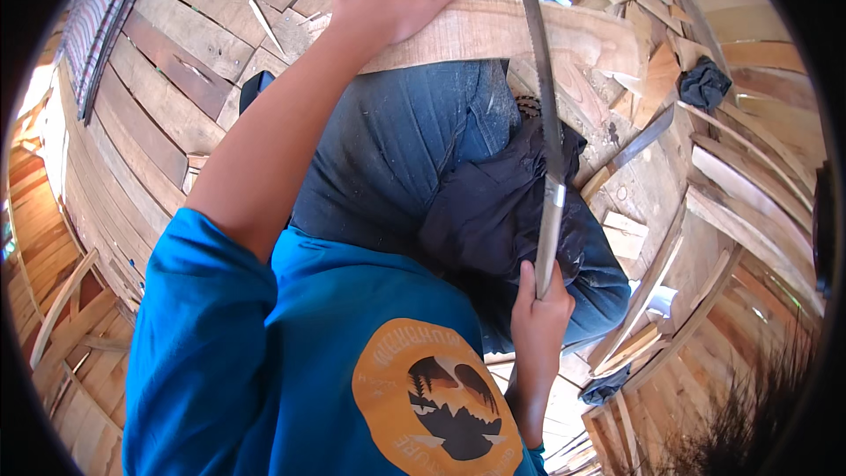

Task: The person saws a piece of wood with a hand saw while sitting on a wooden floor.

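Observation:
A pale wooden board (pixel 441 35) lies crosswise over my bent leg. My left hand (pixel 383 7) holds it down toward its left end, one digit stretched along the far edge and the others curled. In my right hand (pixel 540 308), low at the right, is the handle of a hand saw (pixel 545 106). Its long, narrow, toothed blade points away from me and passes over the right part of the board. Whether the teeth touch the wood I cannot tell. A dark cloth (pixel 493 198) is bunched on my lap beside the saw.
Beyond the saw on the right lies a machete-like blade (pixel 648 137) with a wooden handle. Curved wood strips (pixel 656 286) and a black crumpled bag (pixel 703 84) stand near it. A striped cloth (pixel 115 4) hangs at the far left, above the plank floor (pixel 194 44).

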Demonstrator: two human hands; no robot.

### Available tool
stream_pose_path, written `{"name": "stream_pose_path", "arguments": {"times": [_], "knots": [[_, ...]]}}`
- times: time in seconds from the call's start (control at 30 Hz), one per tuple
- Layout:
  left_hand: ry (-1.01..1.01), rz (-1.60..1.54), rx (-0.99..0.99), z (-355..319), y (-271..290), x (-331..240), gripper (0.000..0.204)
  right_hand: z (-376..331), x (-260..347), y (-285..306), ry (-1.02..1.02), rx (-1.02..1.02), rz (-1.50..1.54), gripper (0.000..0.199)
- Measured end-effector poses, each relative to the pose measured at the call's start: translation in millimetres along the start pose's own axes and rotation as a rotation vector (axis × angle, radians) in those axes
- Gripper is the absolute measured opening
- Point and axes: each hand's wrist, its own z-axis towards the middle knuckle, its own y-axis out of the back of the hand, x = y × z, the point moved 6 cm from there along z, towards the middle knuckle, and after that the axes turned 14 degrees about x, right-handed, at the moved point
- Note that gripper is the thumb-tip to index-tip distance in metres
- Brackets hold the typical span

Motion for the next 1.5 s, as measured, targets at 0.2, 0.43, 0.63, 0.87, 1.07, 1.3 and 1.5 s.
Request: {"name": "stream_pose_path", "arguments": {"times": [0.2,0.43,0.63,0.87,1.07,1.3,1.5], "knots": [[0.083,-0.099,-0.017,-11.3,9.5,-3.1,0.101,62.7,25.2,6.1,0.109,-0.031,-0.124,0.025],[-0.041,0.013,-0.024,0.3,0.3,1.6,0.103,1.6,1.4,1.8,-0.012,0.002,-0.032,0.020],[0.113,-0.126,0.002,-10.6,11.4,-1.0,0.102,60.6,27.9,7.8,0.092,-0.040,-0.098,0.022],[0.110,-0.088,0.040,-9.2,16.0,-6.7,0.101,-12.0,-10.2,4.1,-0.007,-0.049,-0.011,0.021],[0.112,-0.097,0.022,-13.1,14.0,0.2,0.103,61.1,28.1,2.3,0.095,-0.047,-0.148,0.024],[-0.036,0.008,-0.027,4.8,-4.1,1.0,0.103,2.1,-1.1,-0.9,0.035,-0.034,-0.050,0.022],[0.081,-0.131,0.032,-3.4,9.1,1.5,0.102,72.1,33.9,6.9,0.086,-0.047,-0.163,0.025]]}}
